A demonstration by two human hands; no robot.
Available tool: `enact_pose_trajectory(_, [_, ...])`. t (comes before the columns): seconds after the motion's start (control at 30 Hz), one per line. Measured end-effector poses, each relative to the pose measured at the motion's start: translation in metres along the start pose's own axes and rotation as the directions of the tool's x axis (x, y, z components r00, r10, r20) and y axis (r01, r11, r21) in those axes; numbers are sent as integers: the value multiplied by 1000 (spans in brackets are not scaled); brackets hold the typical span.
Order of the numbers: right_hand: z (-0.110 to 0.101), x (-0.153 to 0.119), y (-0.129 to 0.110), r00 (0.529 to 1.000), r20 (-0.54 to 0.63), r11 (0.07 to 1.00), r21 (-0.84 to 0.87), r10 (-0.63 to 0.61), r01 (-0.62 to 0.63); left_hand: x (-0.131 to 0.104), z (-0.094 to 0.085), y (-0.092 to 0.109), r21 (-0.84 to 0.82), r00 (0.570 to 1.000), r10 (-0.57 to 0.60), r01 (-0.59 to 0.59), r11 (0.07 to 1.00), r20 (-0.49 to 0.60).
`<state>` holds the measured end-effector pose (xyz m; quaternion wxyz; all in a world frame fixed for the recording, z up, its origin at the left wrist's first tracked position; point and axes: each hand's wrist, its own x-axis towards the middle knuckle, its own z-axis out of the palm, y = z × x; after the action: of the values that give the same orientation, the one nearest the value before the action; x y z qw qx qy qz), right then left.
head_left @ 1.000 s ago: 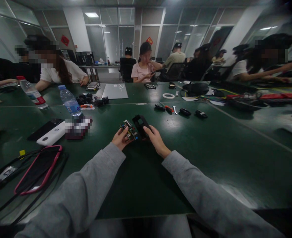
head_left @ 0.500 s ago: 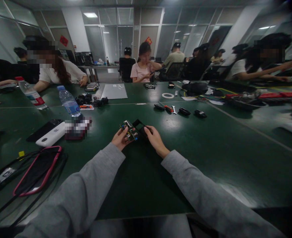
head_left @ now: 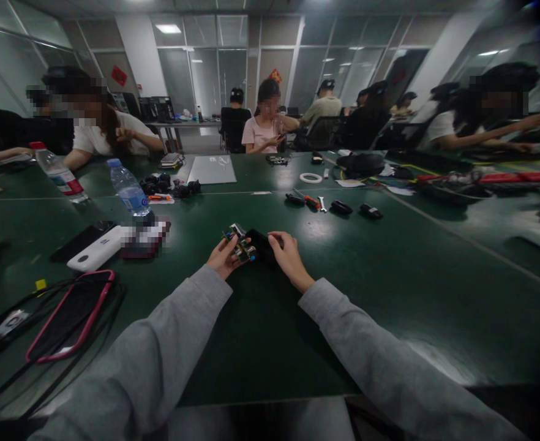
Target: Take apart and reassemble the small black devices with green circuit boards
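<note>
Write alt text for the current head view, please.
The left hand holds a small circuit board beside a black case in the right hand, above a green table. A blue-capped bottle stands to the left, a wrench lies beyond the hands, and people sit across the table.

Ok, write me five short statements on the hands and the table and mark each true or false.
1. The left hand holds a circuit board. True.
2. The right hand holds a wrench. False: it holds a black case.
3. The blue-capped bottle stands to the left of both hands. True.
4. The table is white. False: it is green.
5. The orange-handled screwdriver lies farther from the person than the circuit board. True.
</note>
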<state>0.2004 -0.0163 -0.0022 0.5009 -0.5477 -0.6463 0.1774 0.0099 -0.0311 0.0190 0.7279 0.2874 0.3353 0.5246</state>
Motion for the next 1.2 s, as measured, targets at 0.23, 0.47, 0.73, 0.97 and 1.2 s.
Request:
enact_pose_trajectory(0.23, [-12, -9, -31, 968, -72, 969, -75, -242, 236, -1, 1, 1, 2, 1000, -8, 8, 1000, 1])
enact_pose_trajectory(0.47, [-17, -22, -60, 898, 115, 895, -95, -425, 436, 0, 0, 2, -13, 1000, -8, 8, 1000, -16])
enact_pose_trajectory(0.73, [-16, -23, -59, 852, 177, 848, -123, -493, 516, 3, -3, 2, -29, 1000, -11, 11, 1000, -21])
enact_pose_trajectory(0.97, [-15, -21, -57, 837, 191, 828, -147, -513, 541, 2, -2, 2, -36, 1000, -3, 2, 999, -19])
enact_pose_trajectory(1.2, [-15, -20, -55, 834, 189, 827, -139, -518, 545, 1, -1, 3, -31, 1000, 1, -2, 1000, -26])
